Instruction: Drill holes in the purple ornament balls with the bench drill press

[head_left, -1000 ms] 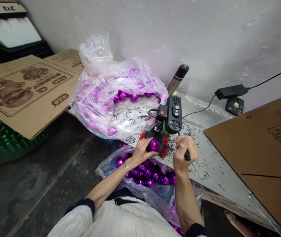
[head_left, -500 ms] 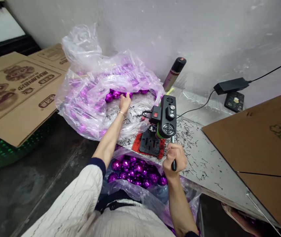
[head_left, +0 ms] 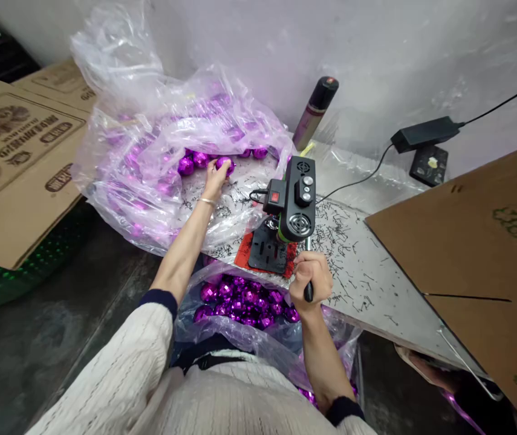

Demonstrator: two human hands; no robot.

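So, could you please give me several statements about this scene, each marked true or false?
1. The left hand has a purple ball in its grip. True.
2. The right hand rests on cardboard. False: its grip is around the handle of the black machine.
3. The machine's switch is green. False: it is red.
4. A red mat lies under the black base plate. True.
5. The corded black box is left of the black-capped can in the picture. False: it is to the right.
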